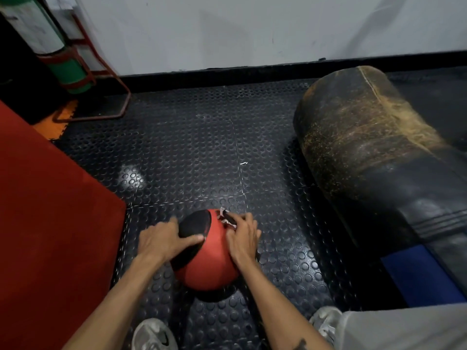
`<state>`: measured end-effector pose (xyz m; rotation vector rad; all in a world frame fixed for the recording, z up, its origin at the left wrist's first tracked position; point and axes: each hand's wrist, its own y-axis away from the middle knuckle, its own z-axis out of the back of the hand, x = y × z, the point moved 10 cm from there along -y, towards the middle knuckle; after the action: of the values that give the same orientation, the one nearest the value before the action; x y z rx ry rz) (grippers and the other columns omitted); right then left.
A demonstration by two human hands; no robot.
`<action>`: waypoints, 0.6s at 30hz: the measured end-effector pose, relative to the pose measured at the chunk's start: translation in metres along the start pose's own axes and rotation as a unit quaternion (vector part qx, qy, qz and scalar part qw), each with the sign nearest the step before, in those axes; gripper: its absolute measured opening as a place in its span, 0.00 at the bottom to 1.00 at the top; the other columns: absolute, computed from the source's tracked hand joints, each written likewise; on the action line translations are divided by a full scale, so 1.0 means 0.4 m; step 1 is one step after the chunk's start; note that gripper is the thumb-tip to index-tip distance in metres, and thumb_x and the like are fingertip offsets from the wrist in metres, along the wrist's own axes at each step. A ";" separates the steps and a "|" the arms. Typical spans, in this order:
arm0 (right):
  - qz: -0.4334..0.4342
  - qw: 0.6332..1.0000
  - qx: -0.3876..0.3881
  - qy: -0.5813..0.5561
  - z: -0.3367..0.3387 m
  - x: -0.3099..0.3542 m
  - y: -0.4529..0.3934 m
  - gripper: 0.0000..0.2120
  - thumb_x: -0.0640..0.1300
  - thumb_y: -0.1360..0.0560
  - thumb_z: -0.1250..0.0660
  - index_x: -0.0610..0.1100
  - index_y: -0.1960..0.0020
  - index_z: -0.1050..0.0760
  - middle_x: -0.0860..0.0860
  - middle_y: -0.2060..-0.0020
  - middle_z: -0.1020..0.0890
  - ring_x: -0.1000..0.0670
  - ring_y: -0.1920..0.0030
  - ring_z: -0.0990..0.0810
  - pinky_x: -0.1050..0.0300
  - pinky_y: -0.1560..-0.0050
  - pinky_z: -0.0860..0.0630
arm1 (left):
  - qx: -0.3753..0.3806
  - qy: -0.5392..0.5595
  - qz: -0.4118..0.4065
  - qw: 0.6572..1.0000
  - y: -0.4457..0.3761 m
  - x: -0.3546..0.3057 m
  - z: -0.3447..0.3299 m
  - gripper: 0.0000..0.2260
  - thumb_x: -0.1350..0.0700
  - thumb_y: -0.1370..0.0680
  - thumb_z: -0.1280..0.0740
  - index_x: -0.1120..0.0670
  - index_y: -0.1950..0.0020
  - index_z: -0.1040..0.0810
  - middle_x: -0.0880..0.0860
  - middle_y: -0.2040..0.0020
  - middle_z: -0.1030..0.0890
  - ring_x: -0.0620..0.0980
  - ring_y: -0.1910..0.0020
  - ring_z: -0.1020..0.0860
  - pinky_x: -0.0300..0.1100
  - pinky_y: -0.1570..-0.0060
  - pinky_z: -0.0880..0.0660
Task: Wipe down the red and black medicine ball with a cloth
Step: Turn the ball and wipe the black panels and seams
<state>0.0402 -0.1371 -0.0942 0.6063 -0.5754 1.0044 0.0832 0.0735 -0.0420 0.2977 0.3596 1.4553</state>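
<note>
The red and black medicine ball (207,251) sits on the studded rubber floor (202,147). The left hand (161,239) rests on its black panel, fingers spread. The right hand (243,238) presses a crumpled cloth (227,218) against its upper right side, fingers curled around it.

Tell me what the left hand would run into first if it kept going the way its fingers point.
The left hand lies on the medicine ball, fingers pointing right across its top. Going on, it would probably meet the right hand, which holds the cloth against the ball's far side.
</note>
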 end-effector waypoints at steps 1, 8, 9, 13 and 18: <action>0.000 1.000 0.012 0.001 -0.004 0.000 -0.015 0.25 0.43 0.28 0.41 0.56 0.33 0.25 0.52 0.43 0.27 0.49 0.40 0.31 0.50 0.37 0.36 | 0.001 0.020 -0.029 0.999 -0.007 -0.014 -0.006 0.51 0.17 0.42 0.41 0.48 0.28 0.34 0.54 0.31 0.28 0.59 0.34 0.28 0.56 0.39 0.28; 0.055 0.998 0.025 0.005 0.027 0.002 0.003 0.27 0.39 0.32 0.43 0.54 0.36 0.23 0.55 0.43 0.28 0.51 0.41 0.33 0.49 0.36 0.36 | 0.094 0.252 -0.023 0.963 0.023 -0.087 -0.171 0.60 0.20 0.47 0.32 0.35 0.21 0.54 0.51 0.21 0.50 0.62 0.24 0.42 0.57 0.27 0.40; 0.053 0.999 0.010 0.007 0.044 -0.013 0.022 0.29 0.40 0.33 0.45 0.53 0.36 0.23 0.55 0.44 0.28 0.51 0.42 0.32 0.49 0.38 0.35 | 0.089 0.249 -0.014 0.964 0.022 -0.087 -0.170 0.58 0.21 0.45 0.31 0.35 0.21 0.54 0.51 0.21 0.49 0.62 0.24 0.41 0.57 0.27 0.40; 0.014 1.000 -0.017 0.014 0.095 -0.070 0.072 0.30 0.42 0.32 0.48 0.47 0.32 0.25 0.51 0.40 0.26 0.47 0.37 0.30 0.47 0.34 0.35 | 0.118 0.257 0.009 0.959 0.008 -0.083 -0.148 0.59 0.21 0.46 0.31 0.36 0.21 0.53 0.53 0.20 0.47 0.61 0.25 0.38 0.56 0.27 0.38; 0.045 0.998 -0.040 0.022 0.135 0.031 0.018 0.29 0.44 0.34 0.48 0.51 0.37 0.22 0.52 0.42 0.24 0.48 0.39 0.30 0.49 0.37 0.38 | 0.085 0.193 0.077 0.974 0.018 -0.102 -0.128 0.56 0.18 0.42 0.38 0.39 0.20 0.55 0.59 0.21 0.43 0.63 0.26 0.36 0.55 0.29 0.38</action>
<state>0.0302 -0.1645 -0.0466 0.4898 -0.6044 1.0710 0.0525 0.0325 -0.0832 0.1807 0.7942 1.6393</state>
